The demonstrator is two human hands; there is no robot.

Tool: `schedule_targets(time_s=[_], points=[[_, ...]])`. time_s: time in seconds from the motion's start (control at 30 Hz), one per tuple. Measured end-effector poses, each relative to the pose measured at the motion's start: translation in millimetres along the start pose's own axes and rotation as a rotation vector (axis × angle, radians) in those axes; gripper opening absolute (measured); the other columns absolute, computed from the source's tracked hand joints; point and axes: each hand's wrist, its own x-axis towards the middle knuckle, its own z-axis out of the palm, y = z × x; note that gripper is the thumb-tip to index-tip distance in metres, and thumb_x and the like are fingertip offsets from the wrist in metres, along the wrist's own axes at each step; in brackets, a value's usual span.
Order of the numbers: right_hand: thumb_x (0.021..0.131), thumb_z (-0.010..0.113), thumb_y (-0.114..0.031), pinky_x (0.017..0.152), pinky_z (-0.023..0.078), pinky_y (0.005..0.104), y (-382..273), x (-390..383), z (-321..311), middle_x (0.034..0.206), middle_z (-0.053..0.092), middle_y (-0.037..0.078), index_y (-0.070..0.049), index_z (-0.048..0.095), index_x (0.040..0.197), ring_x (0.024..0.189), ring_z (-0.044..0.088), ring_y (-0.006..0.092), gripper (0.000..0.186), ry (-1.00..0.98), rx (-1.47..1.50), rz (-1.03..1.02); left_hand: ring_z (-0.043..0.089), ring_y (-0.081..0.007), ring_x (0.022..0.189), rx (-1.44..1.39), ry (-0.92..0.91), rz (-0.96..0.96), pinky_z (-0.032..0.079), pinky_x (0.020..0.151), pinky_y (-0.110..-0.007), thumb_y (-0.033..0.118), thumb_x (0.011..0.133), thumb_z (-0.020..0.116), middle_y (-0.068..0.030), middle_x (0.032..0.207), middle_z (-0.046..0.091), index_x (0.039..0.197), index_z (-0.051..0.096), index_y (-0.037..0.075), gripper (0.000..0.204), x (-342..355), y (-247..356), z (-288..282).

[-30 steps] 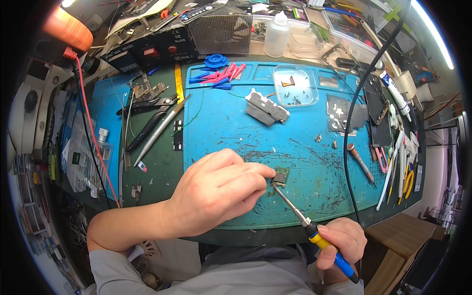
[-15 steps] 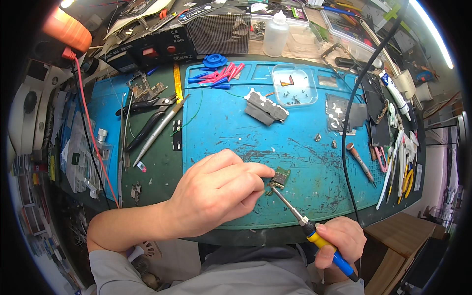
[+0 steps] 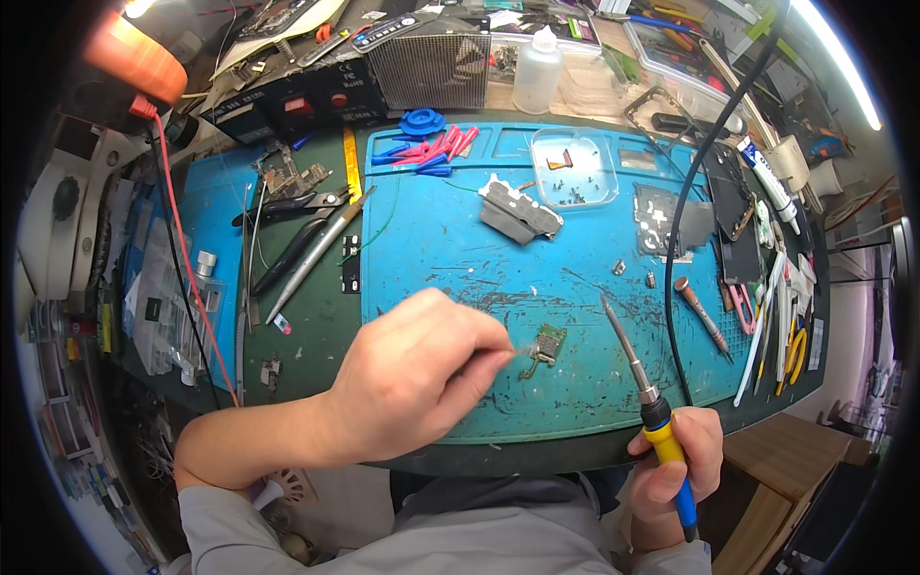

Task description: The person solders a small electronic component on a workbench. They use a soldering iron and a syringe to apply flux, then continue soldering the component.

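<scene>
A small green circuit board (image 3: 548, 342) with a metal-grey part on it lies on the blue work mat (image 3: 460, 254). Just left of it, my left hand (image 3: 407, 374) is closed, thumb and forefinger pressed together. A faint pale wisp shows between those fingertips and the board; what the fingers hold, if anything, I cannot make out. My right hand (image 3: 678, 470) grips a soldering iron (image 3: 660, 428) by its yellow and blue handle. The iron's tip points up and away over the mat, apart from the board on its right side.
A black cable (image 3: 677, 249) hangs across the right side. Beyond the board lie a grey metal shield (image 3: 517, 211) and a clear tray (image 3: 575, 196) with small screws. A pen-shaped tool (image 3: 321, 257) and pliers (image 3: 292, 206) are at left, tweezers and yellow-handled cutters (image 3: 793, 356) at right.
The soldering iron has lifted off the board and swung right, now pointing more upright. My left forefinger has drawn back from the board and curled against the thumb.
</scene>
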Motion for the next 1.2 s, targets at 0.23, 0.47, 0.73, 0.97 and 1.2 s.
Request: schedule_targets(time_s=[0.23, 0.47, 0.73, 0.97, 1.2], points=[[0.109, 0.07, -0.038, 0.063, 0.06, 0.0325, -1, 2, 2, 0.103, 0.068, 0.019, 0.001, 0.065, 0.133, 0.074, 0.072, 0.0219, 0.046, 0.009, 0.013, 0.002, 0.064, -0.0197, 0.074, -0.045, -0.045, 0.064, 0.053, 0.064, -0.032, -0.008, 0.088, 0.08, -0.007, 0.102, 0.082, 0.104, 0.069, 0.003, 0.022, -1, 6, 4], [0.108, 0.07, -0.035, 0.065, 0.06, 0.0321, -6, 10, 4, 0.102, 0.071, 0.019, 0.002, 0.068, 0.13, 0.075, 0.072, 0.0218, 0.043, -0.012, -0.05, -0.021, 0.067, -0.0208, 0.076, -0.08, -0.038, 0.011, 0.054, 0.069, -0.034, -0.007, 0.087, 0.082, -0.0083, 0.1, 0.081, 0.102, 0.072, 0.004, 0.021, -1, 7, 5], [0.107, 0.07, -0.03, 0.067, 0.061, 0.0326, -7, 10, 5, 0.103, 0.07, 0.019, 0.002, 0.069, 0.131, 0.075, 0.072, 0.0221, 0.04, -0.012, -0.051, -0.016, 0.068, -0.025, 0.079, 0.091, 0.08, 0.072, 0.053, 0.068, -0.036, -0.003, 0.083, 0.087, -0.0084, 0.093, 0.073, 0.099, 0.075, 0.004, 0.021, 4, 9, 11], [0.107, 0.071, -0.032, 0.066, 0.061, 0.0326, -7, 9, 4, 0.101, 0.071, 0.019, 0.003, 0.069, 0.129, 0.075, 0.072, 0.0225, 0.042, -0.007, -0.05, -0.012, 0.067, -0.0265, 0.077, 0.113, 0.018, 0.021, 0.054, 0.067, -0.037, -0.003, 0.083, 0.086, -0.0094, 0.09, 0.071, 0.098, 0.075, 0.004, 0.02, 7, 13, 10], [0.106, 0.072, -0.035, 0.064, 0.06, 0.0326, -3, 8, 4, 0.096, 0.072, 0.016, 0.002, 0.072, 0.125, 0.073, 0.072, 0.0233, 0.041, 0.0, -0.075, -0.056, 0.067, -0.0265, 0.074, 0.11, 0.007, -0.019, 0.053, 0.065, -0.037, -0.004, 0.083, 0.085, -0.0098, 0.089, 0.07, 0.095, 0.074, 0.003, 0.018, 6, 16, 7]])
